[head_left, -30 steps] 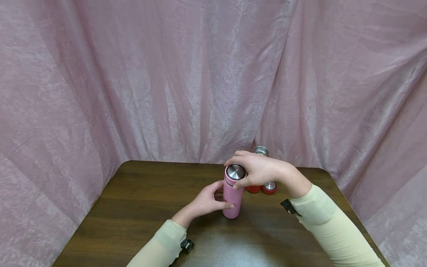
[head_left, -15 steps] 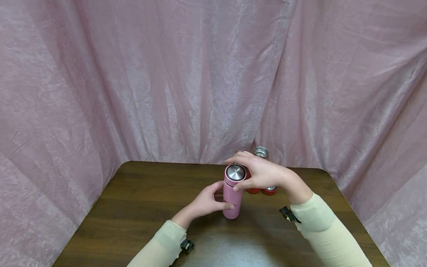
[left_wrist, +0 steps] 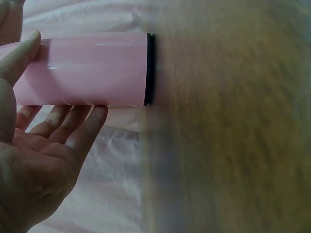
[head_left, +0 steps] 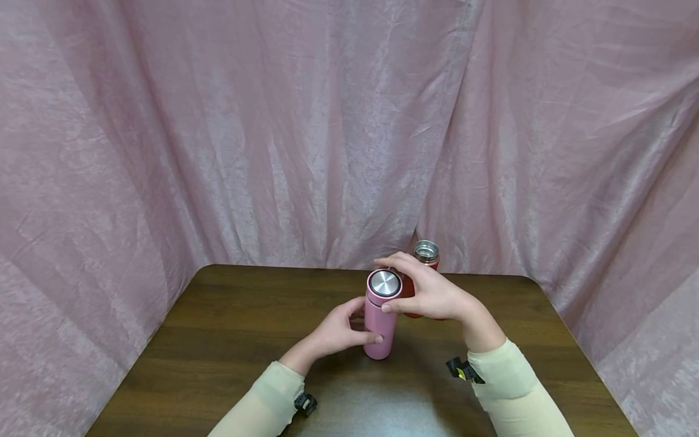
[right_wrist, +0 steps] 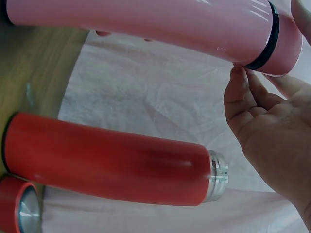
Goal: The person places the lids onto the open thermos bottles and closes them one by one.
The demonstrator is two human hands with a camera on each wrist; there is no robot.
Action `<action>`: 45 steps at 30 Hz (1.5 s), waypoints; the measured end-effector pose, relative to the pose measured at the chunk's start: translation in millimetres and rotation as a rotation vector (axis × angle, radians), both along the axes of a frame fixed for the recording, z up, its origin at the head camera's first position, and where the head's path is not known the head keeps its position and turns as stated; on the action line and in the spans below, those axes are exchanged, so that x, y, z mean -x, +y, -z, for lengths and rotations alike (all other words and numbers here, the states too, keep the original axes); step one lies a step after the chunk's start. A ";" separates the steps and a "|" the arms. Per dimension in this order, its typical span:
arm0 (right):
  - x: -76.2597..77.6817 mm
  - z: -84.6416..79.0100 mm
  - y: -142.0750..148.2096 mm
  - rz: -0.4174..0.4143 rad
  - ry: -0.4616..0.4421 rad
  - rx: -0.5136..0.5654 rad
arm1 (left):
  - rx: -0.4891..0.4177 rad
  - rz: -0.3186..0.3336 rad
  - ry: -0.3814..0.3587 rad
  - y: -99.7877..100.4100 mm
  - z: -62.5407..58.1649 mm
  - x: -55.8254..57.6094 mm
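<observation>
A pink thermos (head_left: pixel 378 331) stands upright on the wooden table, its black base visible in the left wrist view. My left hand (head_left: pixel 335 331) grips the lower body, thumb on the near side and fingers round the other side. At the top, my right hand (head_left: pixel 428 291) holds the pink lid (head_left: pixel 384 284) with its silver disc, thumb in front and fingers behind. A dark ring (right_wrist: pixel 266 46) shows between lid and body in the right wrist view. Behind the right hand stands a red thermos (right_wrist: pixel 107 160), its bare metal neck uncovered.
A red lid (right_wrist: pixel 9 204) with a silver top sits beside the red thermos's base, mostly hidden by my hand in the head view. The brown table (head_left: pixel 235 340) ends at a pink curtain (head_left: pixel 327 133) behind.
My right hand has turned around the lid, its wrist and forearm swinging toward me and leftward. More of the red thermos's neck shows, less of the red lid. The left hand keeps its place.
</observation>
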State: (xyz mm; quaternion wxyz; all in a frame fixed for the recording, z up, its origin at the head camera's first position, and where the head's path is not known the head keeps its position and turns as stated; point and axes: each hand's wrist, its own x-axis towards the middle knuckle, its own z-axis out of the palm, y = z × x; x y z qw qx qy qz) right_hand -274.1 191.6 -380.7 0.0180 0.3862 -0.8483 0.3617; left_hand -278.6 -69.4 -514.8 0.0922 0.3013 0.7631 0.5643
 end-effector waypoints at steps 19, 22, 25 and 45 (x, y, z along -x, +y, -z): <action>-6.6 30.3 -3.7 0.073 0.035 0.188 | -0.010 -0.016 0.002 -4.2 2.3 -1.1; -8.8 31.2 -4.6 0.087 0.032 0.203 | -0.008 -0.016 -0.001 -4.1 1.8 -1.6; -10.0 32.5 -5.5 0.097 0.050 0.214 | -0.008 -0.014 -0.005 -4.0 1.0 -2.1; -13.2 41.7 -12.2 0.156 0.034 0.278 | 0.021 -0.026 -0.020 -7.1 1.3 -4.6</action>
